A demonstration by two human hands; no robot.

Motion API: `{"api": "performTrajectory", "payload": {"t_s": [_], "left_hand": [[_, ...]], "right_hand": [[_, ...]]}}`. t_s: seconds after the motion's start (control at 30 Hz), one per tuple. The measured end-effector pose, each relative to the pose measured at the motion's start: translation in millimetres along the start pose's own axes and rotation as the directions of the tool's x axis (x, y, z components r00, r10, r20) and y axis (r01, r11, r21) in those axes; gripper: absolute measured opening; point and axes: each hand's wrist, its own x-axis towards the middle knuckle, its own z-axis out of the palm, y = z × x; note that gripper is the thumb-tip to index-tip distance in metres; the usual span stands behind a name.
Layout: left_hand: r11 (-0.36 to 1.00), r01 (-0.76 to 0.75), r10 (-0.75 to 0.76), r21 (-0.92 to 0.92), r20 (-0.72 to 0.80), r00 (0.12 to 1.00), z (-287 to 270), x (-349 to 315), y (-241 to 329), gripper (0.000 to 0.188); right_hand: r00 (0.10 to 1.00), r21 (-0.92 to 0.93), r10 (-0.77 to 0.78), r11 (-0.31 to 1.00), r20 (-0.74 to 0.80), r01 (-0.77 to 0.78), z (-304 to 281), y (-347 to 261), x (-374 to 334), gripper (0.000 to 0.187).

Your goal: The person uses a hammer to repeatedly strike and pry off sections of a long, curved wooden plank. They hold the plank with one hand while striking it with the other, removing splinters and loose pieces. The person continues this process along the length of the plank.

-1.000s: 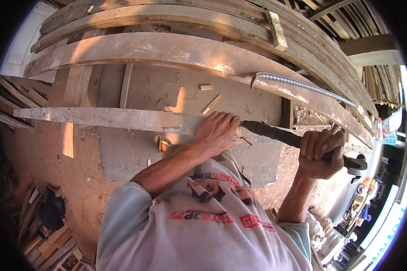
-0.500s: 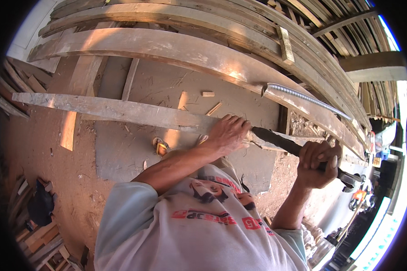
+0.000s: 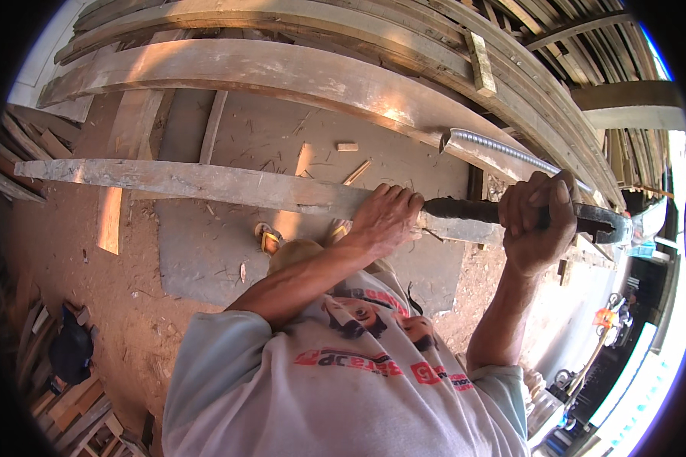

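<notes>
A long weathered wooden plank (image 3: 190,181) runs from the far left toward the centre, held off the ground. My left hand (image 3: 385,219) rests on its right end, fingers pressed down over the wood. My right hand (image 3: 537,221) is clenched around the dark handle of a heavy chopping blade (image 3: 465,209). The blade's dark tip lies against the plank just right of my left fingers. My grey printed shirt fills the lower middle of the view.
Curved thick timbers (image 3: 282,72) and stacked planks arch across the top. A ribbed steel bar (image 3: 503,150) lies on one timber. Wood chips and offcuts (image 3: 347,146) dot the grey slab and dirt floor. Scrap wood (image 3: 68,404) is piled lower left.
My right hand with the blade has risen and moved closer to the plank's end. My left hand stays pressed on the plank. The view has shifted slightly.
</notes>
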Motion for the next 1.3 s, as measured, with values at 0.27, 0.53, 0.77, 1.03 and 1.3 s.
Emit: {"api": "performTrajectory", "payload": {"t_s": [0.27,0.53,0.77,1.03,1.3], "left_hand": [[1.0,-0.022,0.022,-0.002,-0.055,0.998,10.1,-0.1,-1.5,0.055],[0.982,-0.014,-0.025,-0.187,-0.201,0.979,-93.8,-66.4,-26.7,0.088],[0.979,0.183,-0.184,0.087,0.007,0.983,-115.0,-104.9,-91.7,0.085],[0.987,0.1,-0.096,0.127,-0.039,0.995,-104.2,-103.4,-101.8,0.077],[0.985,0.102,-0.099,0.14,-0.026,0.995,-107.0,-105.2,-96.8,0.077]], "right_hand": [[0.993,-0.511,-0.089,0.852,0.081,0.118,60.2,18.3,-12.3,0.016],[0.911,-0.01,-0.365,0.929,-0.193,0.371,39.9,-82.7,-48.9,0.031],[0.729,0.068,-0.206,0.942,-0.652,0.327,10.1,-40.2,-101.3,0.031],[0.478,0.246,0.065,0.913,-0.876,0.326,-3.7,56.8,-135.6,0.037],[0.53,0.407,0.125,0.79,-0.839,0.458,-40.1,64.3,-158.4,0.033]]}}
